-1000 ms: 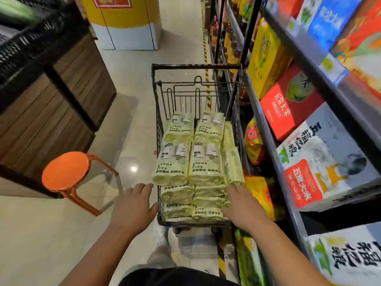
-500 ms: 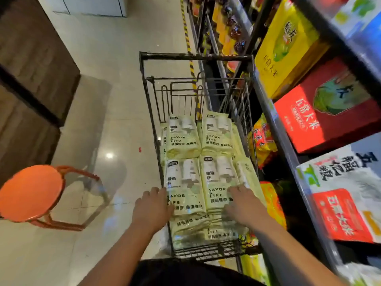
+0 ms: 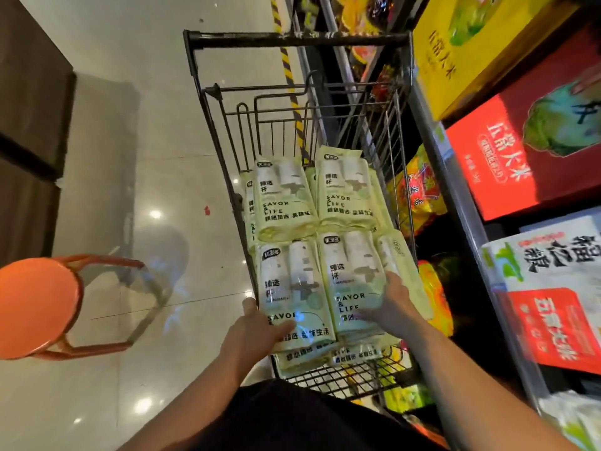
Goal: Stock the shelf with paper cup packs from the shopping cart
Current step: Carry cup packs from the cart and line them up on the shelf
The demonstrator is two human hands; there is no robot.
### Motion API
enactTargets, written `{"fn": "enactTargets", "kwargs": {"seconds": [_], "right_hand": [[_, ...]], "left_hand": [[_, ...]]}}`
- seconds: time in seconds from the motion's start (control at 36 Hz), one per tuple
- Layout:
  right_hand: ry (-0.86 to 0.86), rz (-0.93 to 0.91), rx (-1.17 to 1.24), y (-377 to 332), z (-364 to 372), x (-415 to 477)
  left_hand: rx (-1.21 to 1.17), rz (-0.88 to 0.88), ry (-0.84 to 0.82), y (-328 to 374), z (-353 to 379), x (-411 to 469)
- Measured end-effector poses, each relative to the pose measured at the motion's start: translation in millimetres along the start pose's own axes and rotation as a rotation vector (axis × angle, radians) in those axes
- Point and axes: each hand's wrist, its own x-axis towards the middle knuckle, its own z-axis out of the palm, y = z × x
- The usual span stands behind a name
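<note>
Paper cup packs [image 3: 351, 203] filled the shopping cart [image 3: 294, 39], tight beside the shelf [image 3: 455, 196] with open floor [image 3: 156, 151] leftward; the left hand [image 3: 257, 332] gripped the edge of the near-left pack [image 3: 289, 281], thumb on top, while the right hand [image 3: 395, 309] was too blurred to read its fingers.

The wire shopping cart [image 3: 292, 39] holds stacked pale-green paper cup packs [image 3: 286, 196].

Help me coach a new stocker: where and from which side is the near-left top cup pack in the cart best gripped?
By its long left edge, from above-left: the near-left pack lies flat atop the stack, right edge butting the neighbouring pack. The left hand grips there.
</note>
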Motion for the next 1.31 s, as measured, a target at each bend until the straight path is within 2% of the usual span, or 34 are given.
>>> {"fn": "enactTargets", "kwargs": {"seconds": [0.14,0.19,0.28,0.47,0.61,0.75,0.92,1.06,1.31], "right_hand": [[-0.136,0.059,0.098,4.3,-4.9,14.8],[-0.151,0.071,0.104,5.8,-8.5,18.9],[-0.16,0.083,0.078,4.5,-9.1,23.1],[-0.164,0.082,0.101,2.5,-13.3,23.5],[-0.184,0.115,0.143,4.3,-19.6,13.4],[-0.27,0.012,0.205,49.1,-7.5,45.1],[-0.295,0.02,0.309,50.2,-18.3,4.5],[-0.386,-0.017,0.462,68.7,-14.7,2.9],[-0.343,-0.061,0.683,91.0,-24.4,-18.4]], "left_hand": [[-0.029,-0.109,-0.038,7.4,5.8,4.7],[-0.091,-0.153,-0.064,12.2,7.9,4.9],[-0.318,-0.231,-0.084,18.0,10.6,3.9],[-0.424,-0.273,-0.008,31.5,16.1,-9.1],[-0.456,-0.236,0.06,5.8,32.0,4.3],[-0.495,-0.259,0.128,41.8,36.2,-47.8],[-0.565,-0.241,0.149,36.4,52.5,-66.5],[-0.517,-0.169,0.156,42.7,61.9,-90.7],[-0.566,-0.005,0.191,48.4,72.0,-106.7]]}}
